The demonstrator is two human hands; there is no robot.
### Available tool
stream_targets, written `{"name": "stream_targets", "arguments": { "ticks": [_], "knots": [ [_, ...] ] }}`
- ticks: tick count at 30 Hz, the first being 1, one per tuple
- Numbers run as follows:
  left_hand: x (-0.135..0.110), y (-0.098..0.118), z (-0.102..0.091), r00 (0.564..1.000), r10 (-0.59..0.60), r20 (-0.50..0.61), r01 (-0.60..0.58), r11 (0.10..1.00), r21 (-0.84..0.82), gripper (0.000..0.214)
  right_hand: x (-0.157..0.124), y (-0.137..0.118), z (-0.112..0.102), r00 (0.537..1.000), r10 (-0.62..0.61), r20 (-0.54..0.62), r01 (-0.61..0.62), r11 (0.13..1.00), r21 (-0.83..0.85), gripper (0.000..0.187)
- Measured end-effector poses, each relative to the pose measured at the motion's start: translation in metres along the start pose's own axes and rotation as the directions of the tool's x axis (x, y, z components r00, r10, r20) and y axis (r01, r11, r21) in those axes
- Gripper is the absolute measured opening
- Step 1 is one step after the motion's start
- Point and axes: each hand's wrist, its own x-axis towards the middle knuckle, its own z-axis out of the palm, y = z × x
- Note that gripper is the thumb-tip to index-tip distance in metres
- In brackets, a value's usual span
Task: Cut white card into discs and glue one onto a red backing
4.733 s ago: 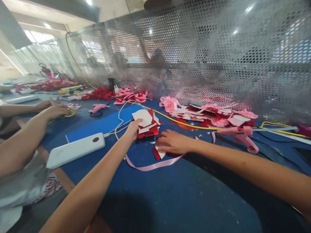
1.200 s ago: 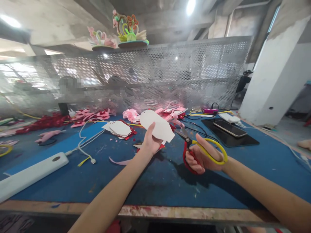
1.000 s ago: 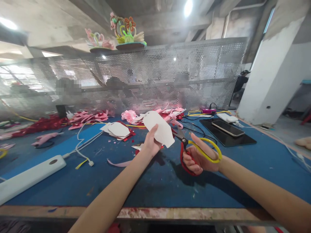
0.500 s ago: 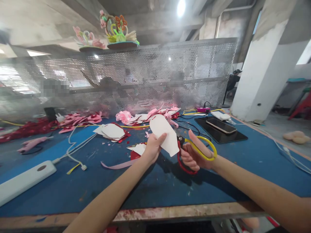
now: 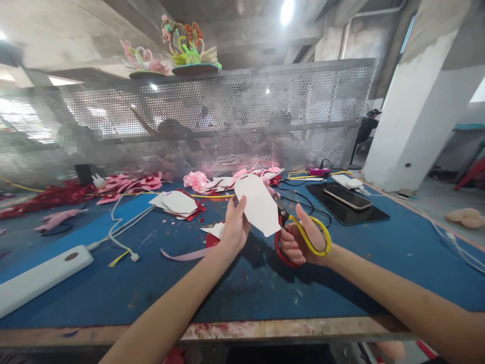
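Note:
My left hand (image 5: 234, 228) pinches a white card shape (image 5: 258, 205) and holds it upright above the blue table (image 5: 242, 288). My right hand (image 5: 303, 240) grips scissors (image 5: 293, 232) with one red and one yellow handle loop. The blades touch the card's right edge. A stack of white and red card pieces (image 5: 178, 203) lies to the left of my left hand. More red and white scraps (image 5: 214, 235) and a pink ribbon strip (image 5: 182, 255) lie under my left wrist.
A white power strip (image 5: 40, 275) with cables sits at the left. A phone (image 5: 347, 196) rests on a black tablet at the right. Pink and red flower cuttings (image 5: 125, 183) line the perforated metal screen (image 5: 227, 121). A pink glue gun (image 5: 56, 219) lies far left. The table's wooden edge runs in front.
Since the first frame both hands left the table; the left took up a white card, the right scissors. In the last second the scissors closed in on the card's right edge.

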Motion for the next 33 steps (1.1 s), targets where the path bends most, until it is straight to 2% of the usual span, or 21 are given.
{"name": "stream_targets", "arguments": {
  "ticks": [3,6,8,10,13,16,19,23,25,33],
  "knots": [
    [0.003,0.002,-0.002,0.996,0.061,-0.067,-0.061,0.998,0.004,0.040,0.000,0.000,0.000,0.999,-0.020,0.049,0.019,1.000,0.016,0.074],
    [0.004,0.002,-0.004,0.998,-0.044,0.041,0.043,0.999,0.028,0.031,-0.001,0.001,0.001,0.998,-0.029,0.055,0.029,1.000,0.009,0.073],
    [0.004,0.001,-0.005,0.980,-0.156,0.126,0.148,0.986,0.071,0.029,-0.004,0.000,0.004,0.997,-0.049,0.068,0.048,0.999,0.017,0.073],
    [0.005,0.000,-0.007,0.961,-0.222,0.165,0.205,0.972,0.118,0.030,-0.007,-0.002,0.007,0.992,-0.076,0.098,0.073,0.997,0.035,0.074],
    [0.010,-0.001,-0.012,0.956,-0.223,0.190,0.191,0.966,0.173,0.031,-0.009,-0.006,0.011,0.985,-0.102,0.138,0.099,0.995,0.033,0.077],
    [0.014,-0.002,-0.016,0.940,-0.238,0.244,0.182,0.956,0.232,0.033,-0.007,-0.010,0.009,0.986,-0.126,0.113,0.129,0.992,-0.014,0.075],
    [0.009,-0.004,-0.014,0.909,-0.280,0.308,0.193,0.940,0.282,0.033,-0.007,-0.012,0.007,0.984,-0.161,0.075,0.167,0.983,-0.072,0.069],
    [-0.007,-0.008,-0.006,0.838,-0.381,0.392,0.258,0.908,0.331,0.035,-0.014,-0.016,0.008,0.976,-0.200,0.090,0.214,0.956,-0.199,0.066],
    [-0.012,-0.009,-0.003,0.817,-0.411,0.405,0.285,0.897,0.337,0.037,-0.018,-0.019,0.009,0.976,-0.202,0.077,0.216,0.939,-0.267,0.066],
    [-0.001,-0.006,-0.007,0.862,-0.336,0.379,0.168,0.896,0.411,0.035,-0.020,-0.021,0.003,0.986,-0.164,-0.037,0.132,0.891,-0.434,0.078]
  ]
}}
